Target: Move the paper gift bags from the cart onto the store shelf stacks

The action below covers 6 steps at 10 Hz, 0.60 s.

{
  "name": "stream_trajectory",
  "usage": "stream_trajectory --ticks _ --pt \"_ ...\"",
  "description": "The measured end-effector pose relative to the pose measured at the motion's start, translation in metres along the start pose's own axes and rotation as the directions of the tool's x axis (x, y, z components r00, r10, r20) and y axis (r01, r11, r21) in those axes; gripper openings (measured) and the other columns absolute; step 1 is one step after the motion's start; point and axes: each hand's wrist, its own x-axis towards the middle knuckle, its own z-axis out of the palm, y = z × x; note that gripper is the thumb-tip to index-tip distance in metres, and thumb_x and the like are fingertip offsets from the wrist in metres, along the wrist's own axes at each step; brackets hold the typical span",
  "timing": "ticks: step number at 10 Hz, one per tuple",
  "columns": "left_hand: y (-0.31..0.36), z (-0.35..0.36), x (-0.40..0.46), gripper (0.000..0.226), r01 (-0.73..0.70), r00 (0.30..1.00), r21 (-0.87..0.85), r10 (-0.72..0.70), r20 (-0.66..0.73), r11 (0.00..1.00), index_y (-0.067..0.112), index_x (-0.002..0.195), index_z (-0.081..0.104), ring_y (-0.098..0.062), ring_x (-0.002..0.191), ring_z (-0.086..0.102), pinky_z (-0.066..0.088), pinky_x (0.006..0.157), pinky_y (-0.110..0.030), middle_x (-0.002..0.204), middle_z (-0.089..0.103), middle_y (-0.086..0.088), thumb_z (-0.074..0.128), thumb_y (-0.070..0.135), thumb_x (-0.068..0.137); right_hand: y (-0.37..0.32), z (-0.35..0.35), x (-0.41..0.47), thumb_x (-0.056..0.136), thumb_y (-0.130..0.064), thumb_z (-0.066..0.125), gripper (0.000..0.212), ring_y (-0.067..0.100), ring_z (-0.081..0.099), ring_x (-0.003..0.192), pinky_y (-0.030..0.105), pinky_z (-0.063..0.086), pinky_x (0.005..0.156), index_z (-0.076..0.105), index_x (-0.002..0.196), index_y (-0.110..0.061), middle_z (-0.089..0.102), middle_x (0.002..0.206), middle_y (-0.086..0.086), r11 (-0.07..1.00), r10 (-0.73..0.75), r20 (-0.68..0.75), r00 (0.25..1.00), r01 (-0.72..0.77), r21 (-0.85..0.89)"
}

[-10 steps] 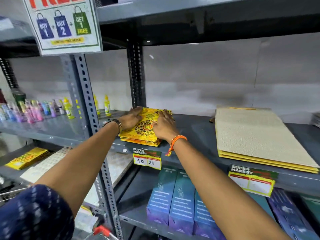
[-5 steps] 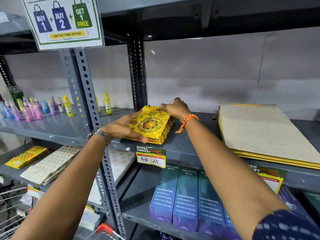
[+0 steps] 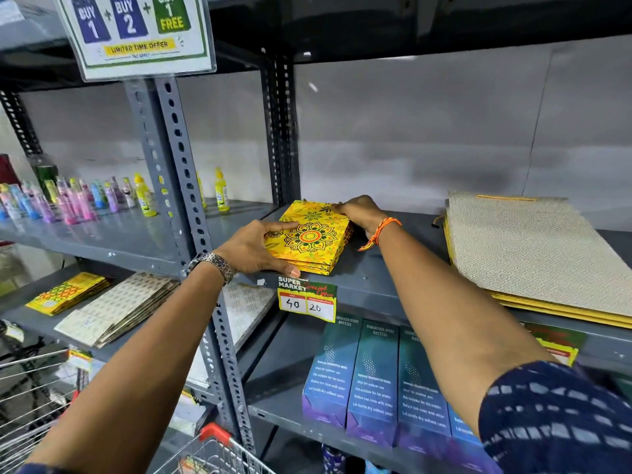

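Observation:
A small stack of flat yellow gift bags (image 3: 313, 239) with a mandala print lies on the grey shelf (image 3: 383, 278) just right of the upright post. My left hand (image 3: 254, 249) cups the stack's near left corner, thumb along the front edge. At the far right corner my right hand (image 3: 360, 212) presses on the stack with its fingers. A larger stack of beige patterned bags (image 3: 533, 248) lies further right on the same shelf. The wire cart (image 3: 37, 398) shows at the bottom left.
Small coloured bottles (image 3: 71, 203) stand on the left shelf. Below them lie a yellow bag stack (image 3: 68, 292) and beige patterned bags (image 3: 119, 309). Boxed bottles (image 3: 372, 381) fill the lower shelf. A price tag (image 3: 306, 299) and an offer sign (image 3: 136, 32) hang on the rack.
Both hands have shifted from the top of the yellow stack to opposite corners, the left to the near corner, the right to the far one. The stack has turned slightly.

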Motion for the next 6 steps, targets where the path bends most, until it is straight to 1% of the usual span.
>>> stream_trajectory --ticks 1,2,3,4,5,6 --pt "-0.001 0.000 -0.003 0.125 0.010 1.000 -0.030 -0.010 -0.006 1.000 0.037 0.148 0.045 -0.017 0.128 0.056 0.041 0.114 -0.041 0.144 0.055 0.007 0.085 0.072 0.034 -0.005 0.001 -0.009 0.069 -0.042 0.078 0.036 0.032 0.070 0.095 0.035 0.052 0.078 0.067 0.080 -0.010 0.074 0.099 0.017 0.999 0.003 0.003 1.000 -0.003 -0.041" --pt "0.000 -0.002 -0.003 0.131 0.014 1.000 -0.032 -0.014 0.005 0.999 0.034 0.150 0.041 -0.017 0.135 0.050 0.035 0.118 -0.041 0.150 0.050 0.006 0.084 0.074 0.033 -0.008 0.003 -0.014 0.072 -0.042 0.077 0.033 0.032 0.069 0.094 0.032 0.049 0.074 0.064 0.078 -0.012 0.073 0.100 0.016 0.998 -0.003 -0.018 1.000 0.002 -0.068" --pt "-0.002 -0.004 -0.001 0.135 0.006 1.000 -0.022 -0.006 0.024 1.000 0.035 0.152 0.038 -0.018 0.142 0.042 0.030 0.120 -0.044 0.154 0.044 0.005 0.083 0.075 0.031 -0.007 0.003 -0.015 0.075 -0.043 0.076 0.035 0.030 0.067 0.094 0.030 0.046 0.072 0.062 0.080 -0.012 0.071 0.098 0.014 0.996 -0.024 -0.043 0.999 0.020 -0.092" --pt "-0.003 -0.006 0.000 0.136 -0.013 0.999 -0.018 0.014 0.034 1.000 0.034 0.153 0.036 -0.018 0.142 0.042 0.030 0.120 -0.044 0.155 0.043 0.004 0.083 0.076 0.031 -0.006 0.004 -0.013 0.074 -0.044 0.076 0.037 0.033 0.068 0.097 0.032 0.047 0.074 0.063 0.083 -0.011 0.072 0.100 0.015 0.997 -0.019 -0.023 1.000 0.017 -0.077" --pt "0.003 -0.012 -0.002 0.144 -0.060 0.996 -0.009 0.060 0.065 0.998 0.029 0.156 0.031 -0.019 0.144 0.039 0.026 0.122 -0.043 0.158 0.039 0.003 0.080 0.077 0.029 -0.012 -0.001 -0.013 0.076 -0.050 0.073 0.042 0.032 0.062 0.087 0.034 0.044 0.072 0.052 0.069 -0.015 0.060 0.079 0.008 0.997 -0.045 -0.011 0.999 0.044 -0.062" --pt "0.005 -0.016 0.002 0.149 -0.094 0.995 -0.051 0.095 0.021 0.994 0.023 0.158 0.027 -0.020 0.149 0.030 0.018 0.124 -0.037 0.161 0.033 0.001 0.080 0.076 0.029 -0.019 -0.012 -0.022 0.078 -0.058 0.066 0.044 0.027 0.053 0.086 0.033 0.039 0.067 0.049 0.076 -0.018 0.051 0.082 0.004 0.995 -0.059 -0.074 0.996 0.053 -0.083"
